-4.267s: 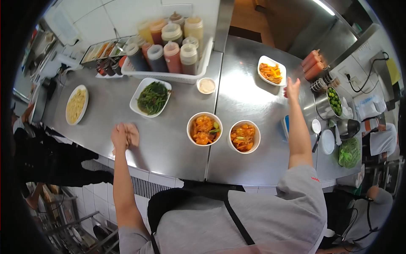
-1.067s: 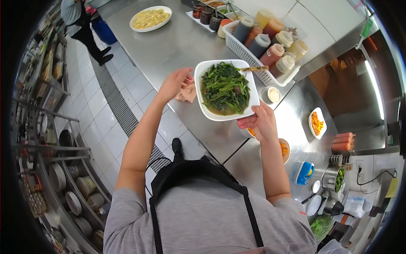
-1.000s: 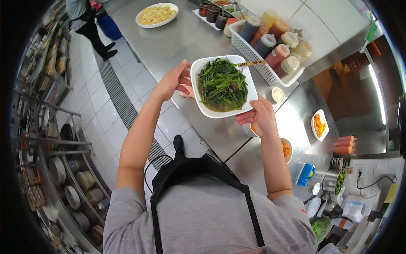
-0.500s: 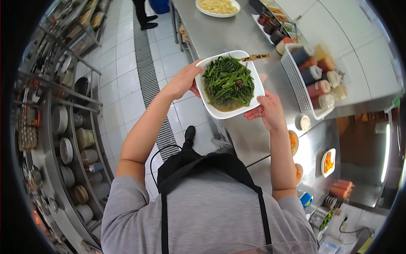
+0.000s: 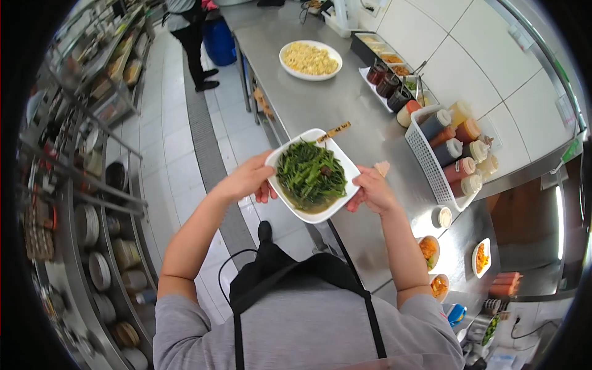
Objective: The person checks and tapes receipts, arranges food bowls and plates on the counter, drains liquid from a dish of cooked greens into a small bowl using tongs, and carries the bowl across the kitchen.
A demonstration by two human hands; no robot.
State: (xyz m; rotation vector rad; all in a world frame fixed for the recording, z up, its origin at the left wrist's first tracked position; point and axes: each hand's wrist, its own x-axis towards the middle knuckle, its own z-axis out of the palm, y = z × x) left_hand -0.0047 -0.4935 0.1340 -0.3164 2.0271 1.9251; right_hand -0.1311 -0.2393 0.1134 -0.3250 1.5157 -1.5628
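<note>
A square white bowl point(image 5: 338, 154) of dark green cooked leaves point(image 5: 311, 175) is held up in front of me, over the floor beside the counter's edge. My left hand point(image 5: 248, 179) grips its left rim, and my right hand point(image 5: 372, 190) grips the right rim with the thumb on top. A patterned strip point(image 5: 333, 131) sticks out from the bowl's far edge. Past my right hand, a crumpled pinkish cloth point(image 5: 382, 168) shows in part on the steel counter point(image 5: 364, 137).
The counter bears an oval plate of yellow food point(image 5: 310, 60), a basket of squeeze bottles point(image 5: 433, 154), a small white cup point(image 5: 441, 216) and orange food in bowls point(image 5: 430, 251). Shelves with dishes point(image 5: 98, 271) line the left. A person point(image 5: 190, 43) stands at the far left of the counter.
The green dish has gone from the counter into my two hands. The left hand left the cloth and took the bowl's rim. My view has turned left along the aisle.
</note>
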